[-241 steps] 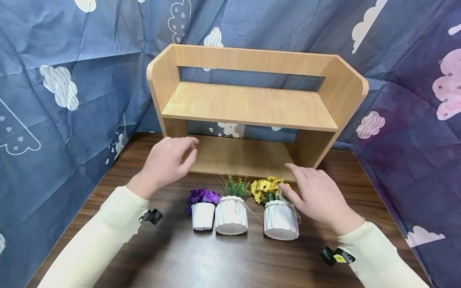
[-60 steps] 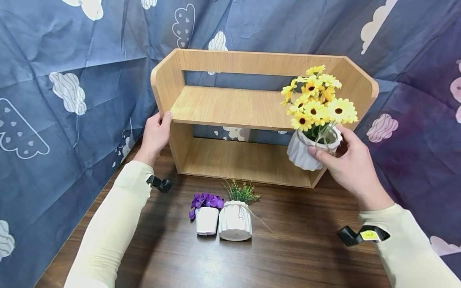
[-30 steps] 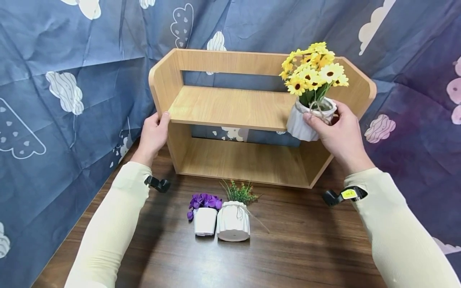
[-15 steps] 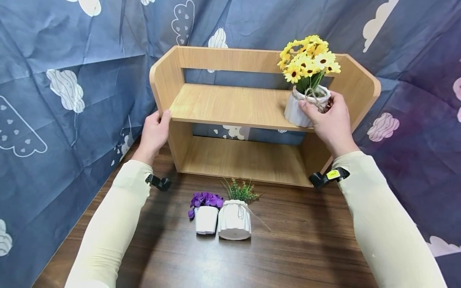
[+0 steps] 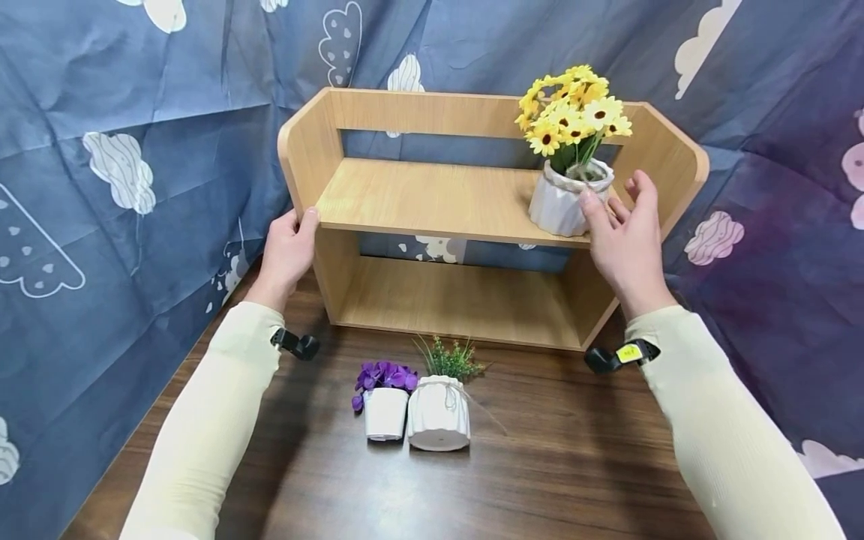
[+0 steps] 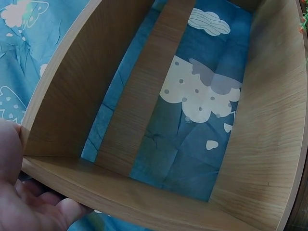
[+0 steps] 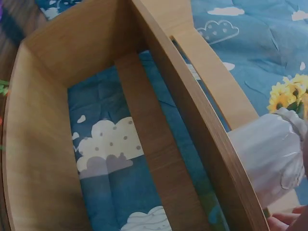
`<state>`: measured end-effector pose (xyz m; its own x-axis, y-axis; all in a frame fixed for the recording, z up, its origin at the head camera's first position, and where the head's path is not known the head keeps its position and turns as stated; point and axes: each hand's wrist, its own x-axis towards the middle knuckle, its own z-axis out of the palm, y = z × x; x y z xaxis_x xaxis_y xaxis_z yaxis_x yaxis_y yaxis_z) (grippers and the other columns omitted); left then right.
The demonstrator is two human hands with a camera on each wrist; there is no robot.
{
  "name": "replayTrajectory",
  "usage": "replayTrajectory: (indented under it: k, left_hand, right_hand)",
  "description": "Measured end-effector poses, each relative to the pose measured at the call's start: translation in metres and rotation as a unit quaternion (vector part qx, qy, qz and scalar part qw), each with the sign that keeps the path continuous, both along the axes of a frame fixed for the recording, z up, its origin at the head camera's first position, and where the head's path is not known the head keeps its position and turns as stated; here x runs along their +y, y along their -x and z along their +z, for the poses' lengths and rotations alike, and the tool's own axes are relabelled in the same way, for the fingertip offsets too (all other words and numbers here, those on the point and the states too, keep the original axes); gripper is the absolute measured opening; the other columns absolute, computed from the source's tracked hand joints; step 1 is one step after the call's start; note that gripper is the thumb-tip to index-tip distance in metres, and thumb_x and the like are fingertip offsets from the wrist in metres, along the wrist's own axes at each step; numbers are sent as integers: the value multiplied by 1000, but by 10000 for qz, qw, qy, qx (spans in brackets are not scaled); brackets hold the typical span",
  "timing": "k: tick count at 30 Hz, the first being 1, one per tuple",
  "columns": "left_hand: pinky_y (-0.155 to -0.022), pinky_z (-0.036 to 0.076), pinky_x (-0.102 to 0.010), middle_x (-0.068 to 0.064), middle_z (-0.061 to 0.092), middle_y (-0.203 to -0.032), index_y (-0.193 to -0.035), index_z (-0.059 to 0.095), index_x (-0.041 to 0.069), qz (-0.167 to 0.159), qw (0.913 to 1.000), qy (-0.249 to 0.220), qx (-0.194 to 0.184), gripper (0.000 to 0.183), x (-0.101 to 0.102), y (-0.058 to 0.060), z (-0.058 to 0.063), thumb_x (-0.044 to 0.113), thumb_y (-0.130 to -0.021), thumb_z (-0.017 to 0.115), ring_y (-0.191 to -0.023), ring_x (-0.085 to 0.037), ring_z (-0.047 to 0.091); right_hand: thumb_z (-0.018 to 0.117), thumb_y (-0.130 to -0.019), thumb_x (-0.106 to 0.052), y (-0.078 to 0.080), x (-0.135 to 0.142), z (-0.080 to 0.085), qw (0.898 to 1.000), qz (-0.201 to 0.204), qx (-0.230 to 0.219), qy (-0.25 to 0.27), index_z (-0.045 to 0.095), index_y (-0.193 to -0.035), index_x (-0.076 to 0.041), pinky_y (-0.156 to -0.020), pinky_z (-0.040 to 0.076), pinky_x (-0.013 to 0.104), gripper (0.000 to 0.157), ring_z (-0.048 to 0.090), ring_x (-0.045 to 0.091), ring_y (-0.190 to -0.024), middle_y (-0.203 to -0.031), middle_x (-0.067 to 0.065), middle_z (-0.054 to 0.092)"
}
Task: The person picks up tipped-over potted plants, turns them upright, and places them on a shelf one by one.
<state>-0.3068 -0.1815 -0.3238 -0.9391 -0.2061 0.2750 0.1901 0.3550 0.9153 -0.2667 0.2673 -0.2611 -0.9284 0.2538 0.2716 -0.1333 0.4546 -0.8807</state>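
Observation:
Yellow artificial flowers in a white fluted pot [image 5: 557, 208] stand upright on the upper board of the wooden shelf [image 5: 432, 196], toward its right end. My right hand [image 5: 624, 240] is just beside that pot, thumb and fingers spread apart; whether the thumb still touches the pot, I cannot tell. In the right wrist view the white pot [image 7: 264, 159] rises from the board's edge, with a bit of the hand at the corner. My left hand [image 5: 286, 251] grips the shelf's left side panel. From the left wrist, its thumb and fingers [image 6: 36, 207] lie around the panel's edge.
A small white pot of purple flowers [image 5: 386, 414] and a white pot with a green plant [image 5: 439, 416] lie side by side on the dark wood table [image 5: 526, 480], in front of the shelf. Blue cloud-patterned cloth [image 5: 169, 202] hangs behind and at both sides.
My right hand has raised the yellow flower pot from the table, set it on the upper board and loosened its fingers. My left hand has taken hold of the side panel and stayed there.

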Motion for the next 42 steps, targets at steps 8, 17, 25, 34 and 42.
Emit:
replayTrajectory:
  k: [8,17,25,34,42]
  left_hand:
    - [-114,49,-50,-23,66,-144,-146,65,5,-14,10000,3,2,52,0,2,-4,39,-111,46,-125,-34,63]
    - [-109,49,-44,-23,68,-139,-144,67,5,48,10000,-48,54,53,1,1,0,40,-111,46,-120,-30,63]
    - [-113,49,-47,-22,67,-143,-146,65,5,76,10000,48,-24,53,-2,-1,1,40,-111,45,-123,-31,62]
    - [-114,48,-49,-22,66,-145,-147,65,5,72,10000,58,-9,54,-2,0,1,41,-111,45,-124,-32,62]
    - [-115,48,-49,-22,65,-147,-148,64,5,28,10000,4,-22,54,-1,-1,-1,40,-112,45,-127,-32,62]
  right_hand:
    - [69,-104,-28,-43,-4,-26,9867,-334,1337,-862,42,-160,-3,-124,39,36,68,46,29,-146,-160,18,42]
    - [63,-109,-22,-89,-15,-54,9892,454,947,-1026,71,-124,1,-76,49,11,29,61,-6,-86,-101,-14,72]
    - [54,-114,-28,-103,-26,-91,9834,1490,-532,-887,71,-121,7,-77,62,25,40,72,3,-82,-107,23,79]
    - [58,-112,-38,-115,-54,-128,9605,1923,-1842,-806,71,-124,8,-80,65,39,49,76,19,-83,-109,19,80]
    - [62,-108,-45,-123,-79,-153,9462,2013,-2496,-438,71,-125,10,-74,64,40,58,75,25,-79,-104,18,78]
